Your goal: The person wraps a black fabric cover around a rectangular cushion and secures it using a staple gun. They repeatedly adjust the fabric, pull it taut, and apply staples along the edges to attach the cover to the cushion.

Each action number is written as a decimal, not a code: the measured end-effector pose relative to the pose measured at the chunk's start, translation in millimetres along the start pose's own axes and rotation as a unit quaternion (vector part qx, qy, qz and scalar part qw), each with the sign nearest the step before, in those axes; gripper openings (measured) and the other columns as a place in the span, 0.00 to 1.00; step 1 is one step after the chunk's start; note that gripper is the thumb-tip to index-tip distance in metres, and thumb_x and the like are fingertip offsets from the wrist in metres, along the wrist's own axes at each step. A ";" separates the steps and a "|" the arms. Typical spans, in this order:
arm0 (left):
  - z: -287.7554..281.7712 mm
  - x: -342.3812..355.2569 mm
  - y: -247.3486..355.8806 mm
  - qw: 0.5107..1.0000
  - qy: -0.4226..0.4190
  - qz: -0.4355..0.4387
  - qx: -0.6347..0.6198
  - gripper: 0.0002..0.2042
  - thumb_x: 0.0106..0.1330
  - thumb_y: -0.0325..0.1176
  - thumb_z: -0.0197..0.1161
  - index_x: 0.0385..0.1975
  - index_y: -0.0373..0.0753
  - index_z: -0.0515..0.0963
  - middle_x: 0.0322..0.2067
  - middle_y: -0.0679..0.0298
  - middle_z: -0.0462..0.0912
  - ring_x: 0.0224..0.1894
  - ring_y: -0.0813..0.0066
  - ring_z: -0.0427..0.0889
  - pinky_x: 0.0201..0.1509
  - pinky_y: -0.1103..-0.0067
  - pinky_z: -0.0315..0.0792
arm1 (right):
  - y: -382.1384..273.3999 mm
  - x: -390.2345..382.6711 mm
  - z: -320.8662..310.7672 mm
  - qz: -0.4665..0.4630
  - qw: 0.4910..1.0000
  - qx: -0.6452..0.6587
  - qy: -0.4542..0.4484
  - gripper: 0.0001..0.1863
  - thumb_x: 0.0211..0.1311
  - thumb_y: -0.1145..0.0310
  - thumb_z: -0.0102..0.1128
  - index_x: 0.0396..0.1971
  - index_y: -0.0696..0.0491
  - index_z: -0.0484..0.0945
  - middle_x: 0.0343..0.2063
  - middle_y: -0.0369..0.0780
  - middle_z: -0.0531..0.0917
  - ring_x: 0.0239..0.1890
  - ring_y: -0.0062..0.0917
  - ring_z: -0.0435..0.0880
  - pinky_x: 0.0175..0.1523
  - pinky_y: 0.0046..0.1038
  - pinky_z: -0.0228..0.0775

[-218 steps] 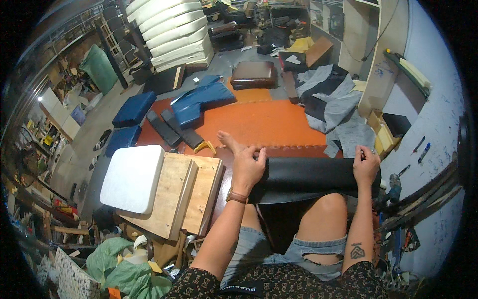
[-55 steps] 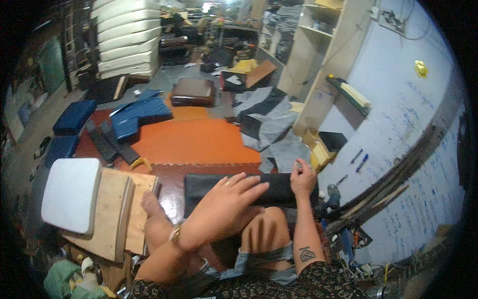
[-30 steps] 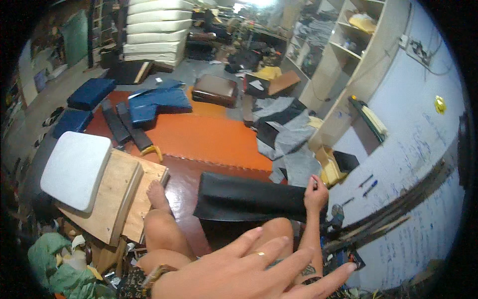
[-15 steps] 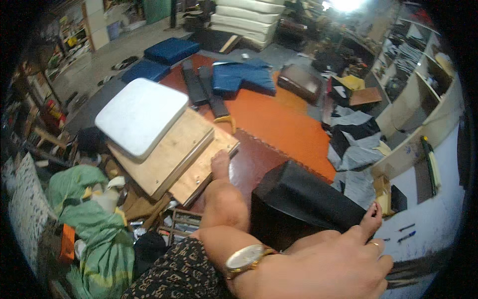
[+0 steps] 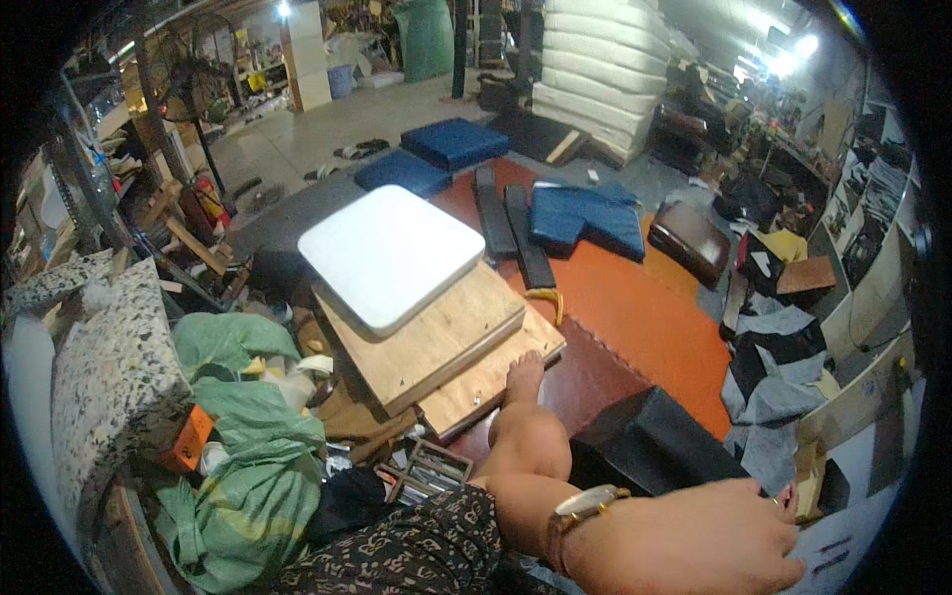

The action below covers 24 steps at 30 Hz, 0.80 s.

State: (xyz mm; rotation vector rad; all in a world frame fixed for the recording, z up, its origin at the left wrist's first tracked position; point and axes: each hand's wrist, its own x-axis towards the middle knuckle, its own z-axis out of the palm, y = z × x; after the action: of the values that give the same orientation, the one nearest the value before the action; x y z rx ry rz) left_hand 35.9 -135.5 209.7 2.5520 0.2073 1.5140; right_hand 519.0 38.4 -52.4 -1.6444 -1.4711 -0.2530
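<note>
In the foreground at lower right is my left hand [image 5: 684, 531], back upward, with a gold watch [image 5: 592, 503] on the wrist and a ring. Its fingers bend down and away; their tips are hidden, so I cannot tell what they hold. Just beyond it lies a long black padded piece [image 5: 654, 446], partly covered by the hand. My right hand is not in view. A small bit of skin beside my left hand looks like toes. My bare foot [image 5: 526, 372] rests against wooden panels [image 5: 446, 347], which carry a white cushion [image 5: 392, 256].
Orange and maroon sheeting [image 5: 625, 312] covers the floor ahead, with blue cushions [image 5: 456, 144] and black strips beyond. Grey fabric scraps [image 5: 778, 367] lie by shelving at right. A green sack [image 5: 248, 466], a speckled foam block [image 5: 114, 367] and a tool tray [image 5: 428, 471] crowd the left.
My view has turned left and upward, so the scene sits farther right and lower. My left hand remains near the black padded piece, covering its right end.
</note>
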 end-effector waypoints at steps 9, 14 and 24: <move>-74.9 -10.9 -8.6 0.993 0.018 0.073 -0.089 0.24 0.65 0.42 0.78 0.56 0.35 0.86 0.45 0.54 0.90 0.43 0.59 0.90 0.43 0.70 0.85 | -2.0 -2.2 6.3 0.049 0.997 -0.064 -0.015 0.19 0.80 0.61 0.57 0.55 0.60 0.84 0.50 0.52 0.89 0.51 0.46 0.88 0.58 0.40 0.77; -71.8 -18.3 -15.5 0.965 0.014 0.187 -0.181 0.25 0.69 0.46 0.75 0.55 0.29 0.85 0.43 0.52 0.90 0.43 0.60 0.90 0.42 0.73 0.85 | -24.7 -4.3 11.4 0.066 0.998 -0.008 -0.019 0.19 0.79 0.61 0.58 0.54 0.61 0.85 0.50 0.52 0.89 0.52 0.47 0.88 0.58 0.40 0.77; -68.2 -17.6 -1.0 0.961 0.015 0.146 -0.235 0.22 0.71 0.38 0.75 0.58 0.30 0.84 0.43 0.52 0.89 0.42 0.60 0.89 0.42 0.72 0.84 | -19.7 -4.4 6.8 0.045 0.997 -0.053 -0.019 0.19 0.79 0.62 0.58 0.54 0.63 0.85 0.50 0.52 0.89 0.52 0.47 0.88 0.59 0.41 0.78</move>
State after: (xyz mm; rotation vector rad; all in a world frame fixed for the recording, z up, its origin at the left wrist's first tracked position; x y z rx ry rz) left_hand -32.4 -133.3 226.6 2.2409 -0.4909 1.4734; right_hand 497.8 38.3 -50.1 -1.8037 -1.4284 -0.2546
